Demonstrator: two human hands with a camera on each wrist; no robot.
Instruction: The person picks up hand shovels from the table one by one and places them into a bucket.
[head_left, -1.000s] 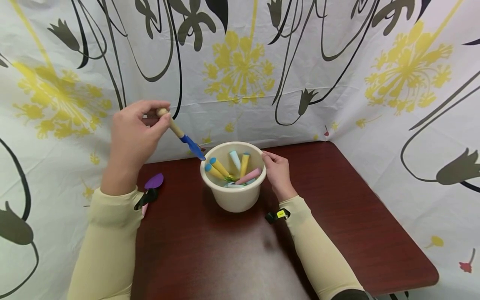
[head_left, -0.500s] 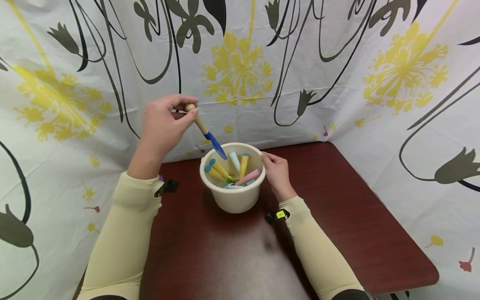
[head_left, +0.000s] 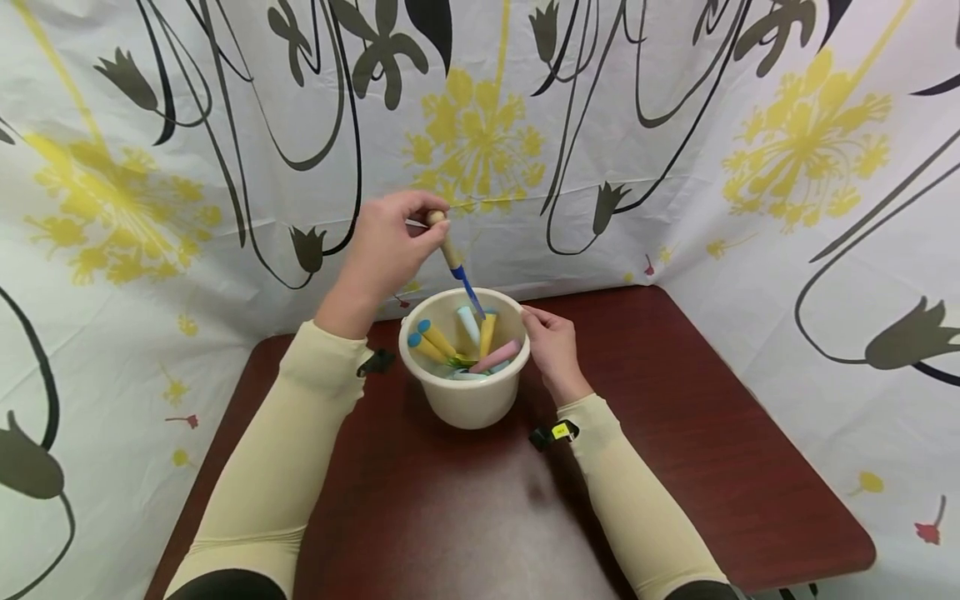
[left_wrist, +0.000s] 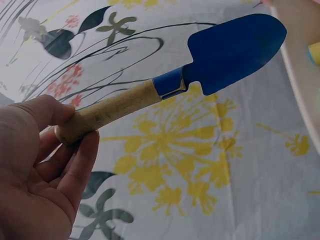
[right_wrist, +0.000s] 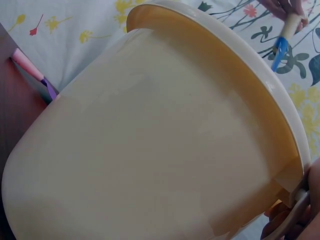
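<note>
Between its thumb and fingertips, my left hand (head_left: 393, 242) pinches the end of a hand trowel's wooden handle. The trowel (left_wrist: 235, 55) has a blue blade, which points down over the mouth of a cream bucket (head_left: 468, 408) in the head view. My right hand (head_left: 553, 346) grips the bucket's rim at its right side. Inside the bucket lean several handled tools: yellow handles (head_left: 438, 337) with blue ends, a light blue handle (head_left: 468, 325) and a pink handle (head_left: 497, 357). Most of their working ends are hidden deep in the bucket.
The bucket stands on a dark red-brown table (head_left: 675, 433), with a patterned cloth (head_left: 480, 100) hanging behind and at the sides. A tool with a pink handle (right_wrist: 27, 65) and purple blade lies beyond the bucket in the right wrist view.
My left hand has carried the trowel rightwards from beside the bucket to above its mouth, and the blade hangs more steeply. The right hand stays on the rim.
</note>
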